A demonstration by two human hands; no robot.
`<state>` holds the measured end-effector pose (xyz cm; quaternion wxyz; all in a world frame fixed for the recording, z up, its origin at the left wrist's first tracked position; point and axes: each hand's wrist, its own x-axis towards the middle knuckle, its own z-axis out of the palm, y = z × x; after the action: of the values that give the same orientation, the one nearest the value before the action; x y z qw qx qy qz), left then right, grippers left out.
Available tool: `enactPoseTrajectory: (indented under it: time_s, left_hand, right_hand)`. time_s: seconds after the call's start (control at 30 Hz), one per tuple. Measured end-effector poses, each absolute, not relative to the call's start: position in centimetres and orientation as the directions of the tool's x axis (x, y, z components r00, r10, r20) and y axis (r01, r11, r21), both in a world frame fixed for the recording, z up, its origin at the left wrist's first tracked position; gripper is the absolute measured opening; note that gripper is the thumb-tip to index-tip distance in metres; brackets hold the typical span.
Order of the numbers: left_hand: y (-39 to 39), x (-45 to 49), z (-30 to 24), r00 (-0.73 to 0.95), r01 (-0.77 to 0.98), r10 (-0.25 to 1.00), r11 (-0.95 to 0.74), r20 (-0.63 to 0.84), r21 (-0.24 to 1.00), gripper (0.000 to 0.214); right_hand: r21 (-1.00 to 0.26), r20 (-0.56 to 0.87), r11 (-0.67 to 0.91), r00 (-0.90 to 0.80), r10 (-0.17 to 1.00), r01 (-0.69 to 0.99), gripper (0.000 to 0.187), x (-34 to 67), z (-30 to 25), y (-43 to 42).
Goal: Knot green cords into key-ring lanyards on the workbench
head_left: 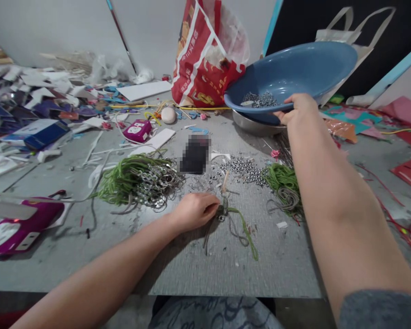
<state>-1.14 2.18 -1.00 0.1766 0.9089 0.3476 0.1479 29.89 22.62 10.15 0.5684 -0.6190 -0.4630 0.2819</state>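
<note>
My left hand (196, 210) rests on the grey table (178, 265), fingers pinched on a green cord with a small metal ring (239, 219) at its end. My right hand (298, 107) reaches far forward and grips the near rim of a tilted blue bowl (294, 68) that holds small metal rings. The bowl leans on a steel bowl (253, 125) beneath it. A scatter of silver beads (243, 169) lies between my hands.
A bundle of green cords with metal rings (140, 183) lies left of centre, a smaller green bundle (284, 183) right. A red printed bag (205, 59) stands behind. Purple boxes (17, 224), paper scraps and red strings litter the edges.
</note>
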Motion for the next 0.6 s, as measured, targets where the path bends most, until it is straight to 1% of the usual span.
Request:
enactPoseTrajectory:
  time_s: [0.1, 0.17, 0.23, 0.43, 0.5, 0.6]
  left_hand:
    - [2.2, -1.3, -1.0, 0.706, 0.582, 0.695, -0.679, 0.136, 0.448, 0.019]
    - [2.3, -1.3, -1.0, 0.692, 0.595, 0.709, -0.665, 0.133, 0.451, 0.019]
    - [2.3, -1.4, -1.0, 0.677, 0.604, 0.723, -0.653, 0.137, 0.458, 0.02]
    - [2.6, -1.5, -1.0, 0.644, 0.599, 0.748, -0.624, 0.161, 0.502, 0.02]
    - [2.6, -1.6, -1.0, 0.647, 0.594, 0.746, -0.624, 0.159, 0.508, 0.02]
    - [2.6, -1.7, -1.0, 0.652, 0.593, 0.742, -0.626, 0.153, 0.506, 0.02]
  right_hand:
    - [-0.995, -0.011, -0.058, 0.503, 0.864, 0.078, 0.029, 29.9, 10.6, 21.4]
    - [-0.997, -0.069, -0.08, 0.528, 0.847, -0.003, 0.03, 29.8, 10.7, 20.7]
    - [-0.995, -0.097, -0.078, 0.539, 0.837, -0.057, 0.029, 29.7, 10.5, 20.2]
    - [-0.991, -0.096, -0.024, 0.571, 0.815, -0.131, 0.024, 29.8, 9.2, 20.4]
    - [-0.995, -0.054, 0.006, 0.578, 0.815, -0.101, 0.025, 30.1, 9.1, 20.8]
    - [-0.999, 0.03, 0.044, 0.56, 0.828, -0.012, 0.027, 31.0, 9.5, 21.1]
